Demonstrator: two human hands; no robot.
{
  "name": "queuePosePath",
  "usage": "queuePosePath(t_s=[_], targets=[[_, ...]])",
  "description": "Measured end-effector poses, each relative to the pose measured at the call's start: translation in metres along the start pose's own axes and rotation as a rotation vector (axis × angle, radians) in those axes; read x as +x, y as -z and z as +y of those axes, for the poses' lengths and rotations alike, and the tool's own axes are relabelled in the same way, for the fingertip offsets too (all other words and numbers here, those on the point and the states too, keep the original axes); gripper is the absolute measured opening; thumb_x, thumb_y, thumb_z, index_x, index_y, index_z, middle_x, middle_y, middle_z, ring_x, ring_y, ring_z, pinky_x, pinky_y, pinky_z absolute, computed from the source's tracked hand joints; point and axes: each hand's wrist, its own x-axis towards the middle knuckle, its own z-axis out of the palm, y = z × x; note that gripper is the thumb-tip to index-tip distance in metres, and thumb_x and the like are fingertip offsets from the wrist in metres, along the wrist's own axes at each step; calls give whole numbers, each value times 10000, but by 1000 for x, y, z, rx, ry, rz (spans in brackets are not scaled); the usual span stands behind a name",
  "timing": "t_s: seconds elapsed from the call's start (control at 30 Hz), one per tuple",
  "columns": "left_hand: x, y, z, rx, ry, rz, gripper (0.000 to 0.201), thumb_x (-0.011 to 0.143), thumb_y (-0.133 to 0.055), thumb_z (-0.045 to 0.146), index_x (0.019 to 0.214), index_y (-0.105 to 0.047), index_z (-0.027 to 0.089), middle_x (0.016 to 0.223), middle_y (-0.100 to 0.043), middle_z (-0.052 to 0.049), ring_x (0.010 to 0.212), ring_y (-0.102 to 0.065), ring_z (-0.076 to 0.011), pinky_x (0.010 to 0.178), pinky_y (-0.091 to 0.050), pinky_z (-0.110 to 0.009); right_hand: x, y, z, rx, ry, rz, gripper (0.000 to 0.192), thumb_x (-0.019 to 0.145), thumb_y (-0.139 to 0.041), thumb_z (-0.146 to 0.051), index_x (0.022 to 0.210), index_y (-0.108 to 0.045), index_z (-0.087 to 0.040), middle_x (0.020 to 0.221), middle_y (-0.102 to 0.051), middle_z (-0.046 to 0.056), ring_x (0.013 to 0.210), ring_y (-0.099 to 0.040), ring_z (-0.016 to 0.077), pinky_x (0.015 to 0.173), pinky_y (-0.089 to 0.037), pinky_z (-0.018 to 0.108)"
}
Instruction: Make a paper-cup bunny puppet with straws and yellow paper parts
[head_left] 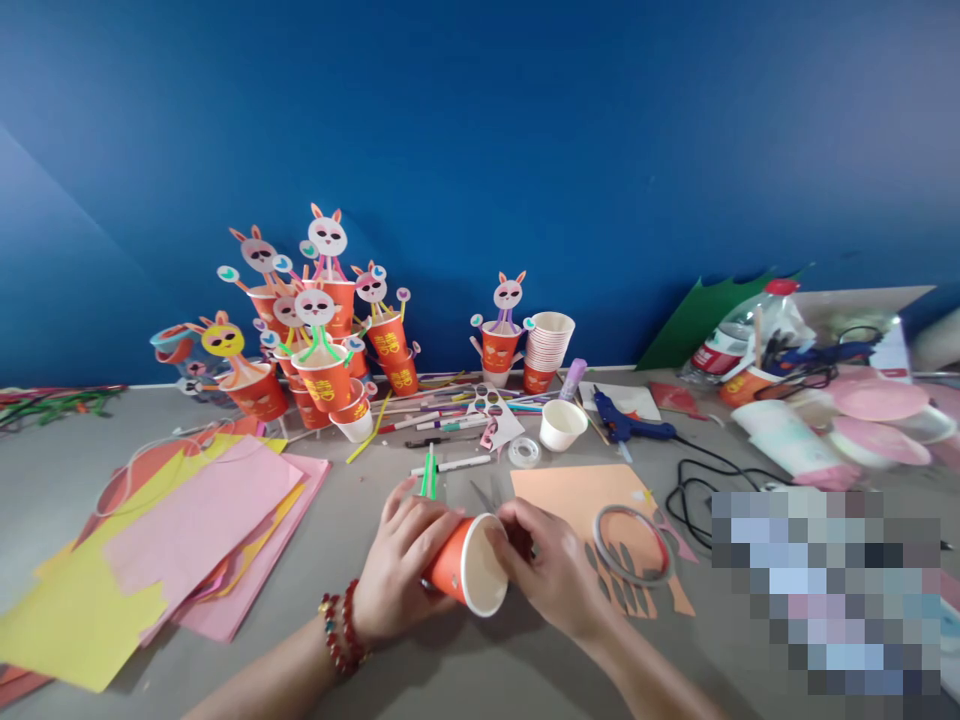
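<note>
The left hand (pixel 401 560) wraps curled fingers around the orange cup (pixel 469 565), tipping its mouth toward the viewer so the right hand's (pixel 551 570) fingertips pinch the rim; green pipe cleaners (pixel 428 474) rise just beyond the fingers.

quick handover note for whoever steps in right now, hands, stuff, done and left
Left hand: grip around the orange paper cup, held on its side, mouth toward the camera.
Right hand: fingers at the cup's rim.
Green pipe cleaners stick up behind the cup.
Tape ring on the orange paper, hot glue gun behind.
Done: a cluster of finished bunny cups at the wall.
Left: this cup has no bunny face.
</note>
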Motion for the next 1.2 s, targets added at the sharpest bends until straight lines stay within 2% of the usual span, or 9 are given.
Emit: queuePosePath(t_s=[0.2,0.53,1.0,1.1,1.17,1.2], targets=[[0,0,-1,12,-16,2,727,727,-746,287,1365,-416,177,1062,-665,-130,953,-620,-268,1084,-296,-594,-1,-1,1,-43,-24,-9,253,958,-504,-373,769,-527,-207,622,-507,-37,559,-475,120,534,-323,224],[-4,-1,-2,6,-41,-17,721,751,-734,341,1378,-423,171,1057,-665,-130,956,-619,-282,1077,-294,-603,-1,-1,0,-77,21,-12,226,934,-515,-292,726,-488,-209,599,-469,-48,548,-456,116,542,-314,222],[-2,2,-5,21,-34,3,680,765,-714,212,1380,-425,202,1076,-674,-120,994,-615,-279,1109,-252,-630,-2,-2,0,-54,1,-5,261,965,-497,-344,747,-531,-205,611,-530,-30,564,-503,127,547,-345,235],[-8,-2,-10,-45,19,23,717,741,-756,289,1375,-431,209,1132,-667,-129,1034,-620,-295,1113,-273,-625,-2,0,1,53,-13,0,229,961,-512,-383,844,-580,-198,656,-571,-13,597,-544,137,556,-388,232],[-13,-7,-16,-167,148,76,708,746,-750,339,1368,-435,216,1210,-643,-143,1102,-610,-315,1086,-348,-595,-2,3,2,189,-40,-7,241,970,-490,-401,1032,-590,-191,720,-605,1,620,-577,141,553,-424,226],[-16,-11,-20,-255,257,123,683,763,-733,356,1362,-438,215,1242,-630,-149,1127,-606,-320,1051,-409,-560,-2,5,2,245,-54,-10,273,980,-466,-400,1119,-571,-190,751,-616,7,628,-590,141,553,-439,224]])
